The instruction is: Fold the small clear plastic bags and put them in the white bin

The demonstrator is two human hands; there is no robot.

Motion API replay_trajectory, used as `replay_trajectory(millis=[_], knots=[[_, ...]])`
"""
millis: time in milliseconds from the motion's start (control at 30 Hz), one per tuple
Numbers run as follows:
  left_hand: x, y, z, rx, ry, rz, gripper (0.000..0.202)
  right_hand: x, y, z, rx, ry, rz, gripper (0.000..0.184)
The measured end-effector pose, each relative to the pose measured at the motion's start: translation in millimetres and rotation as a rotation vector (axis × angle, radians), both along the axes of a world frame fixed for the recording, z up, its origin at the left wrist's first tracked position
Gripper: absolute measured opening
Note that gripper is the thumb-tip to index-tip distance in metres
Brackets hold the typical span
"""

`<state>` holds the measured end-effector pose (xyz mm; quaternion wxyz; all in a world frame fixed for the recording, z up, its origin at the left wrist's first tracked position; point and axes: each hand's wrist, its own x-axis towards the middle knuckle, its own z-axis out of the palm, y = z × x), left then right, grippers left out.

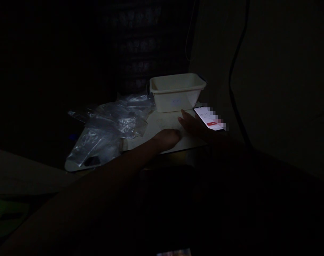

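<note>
In dim light, my left hand is over the near part of a small white table. Its fingers are curled closed, and whatever they may hold is hidden. Just to its right, my right hand has its fingers stretched out and apart, and I see nothing in it. Beyond both hands stands a white plastic tub with a small mark on its front. A lit phone showing a timer lies beside my right hand. Clear plastic bags are heaped on the table's left side.
A dark cable hangs down the wall at the right. The table has an oval cut-out at its left end. A greenish object is at the lower left. Behind the table, the background is very dark.
</note>
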<state>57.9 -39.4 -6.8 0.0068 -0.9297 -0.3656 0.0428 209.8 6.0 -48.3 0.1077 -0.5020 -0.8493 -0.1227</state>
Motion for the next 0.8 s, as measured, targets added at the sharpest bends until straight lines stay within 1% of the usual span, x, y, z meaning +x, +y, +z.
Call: replay_trajectory(millis=[133,200,267,333,433,533,633,700,767,800], knots=[[1.5,2.2,-5.1,-0.011,-0.013,0.022,0.031,1.7,-1.1,1.7,-0.056,0.000,-0.028,0.036],[2.5,2.9,-6.5,-0.019,-0.026,0.035,0.031,3.3,-1.7,1.6,-0.064,0.005,0.001,0.037],[3.3,2.7,-6.6,-0.015,-0.037,0.037,0.030,5.1,-0.4,-0.8,-0.062,0.066,0.031,0.037],[3.3,1.9,-4.5,-0.001,-0.039,0.041,0.028,6.6,4.1,-5.1,-0.077,0.217,0.055,0.035],[0.2,1.6,2.7,0.035,-0.104,0.048,0.025,9.0,17.0,-9.9,-0.093,0.536,0.059,0.033],[-6.2,5.4,10.6,0.032,-0.287,0.029,0.020,13.7,32.1,-6.9,-0.115,0.755,0.007,0.034],[-12.9,13.1,14.1,-0.029,-0.508,0.034,0.016,20.3,40.2,1.6,-0.140,0.941,-0.042,0.035],[-15.7,18.4,14.9,-0.089,-0.666,0.087,0.011,23.9,40.6,7.1,-0.163,1.055,-0.051,0.034],[-17.1,22.2,17.2,-0.209,-0.860,0.194,0.006,25.6,39.5,11.4,-0.259,1.236,-0.044,0.033],[-17.5,23.4,19.4,-0.290,-0.978,0.264,0.005,25.7,38.9,13.2,-0.332,1.331,-0.030,0.032]])
